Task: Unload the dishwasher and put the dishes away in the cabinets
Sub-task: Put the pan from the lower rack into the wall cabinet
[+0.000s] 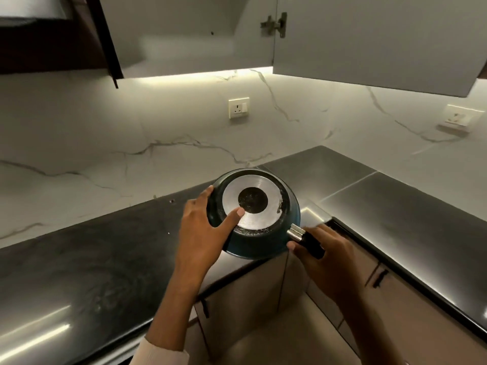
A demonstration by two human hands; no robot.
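**Pan held bottom-up over the counter corner**

From the head view, a person stands at the inner corner of a dark countertop (92, 259) and holds a dark teal pan (253, 200) in the air in front of them. It is tipped so that its underside faces them, showing a silver ring with a black centre. The pan hangs above the counter's corner edge, below the wall cabinet.

The left hand (203, 222) clasps the pan's rim. Its thumb is pressed flat on the silver base and its fingers are wrapped over the far edge. The right hand (324, 248) is closed round the black handle (312, 245), just behind its metal collar.

Overhead, a grey cabinet door (369, 40) stands open, with its hinge (275, 25) showing. Two wall sockets (238, 108) (458, 118) sit on the veined marble backsplash (105, 127). Beige lower cabinets (250, 299) run under the counter. A pale sleeve (163, 351) covers the left forearm.
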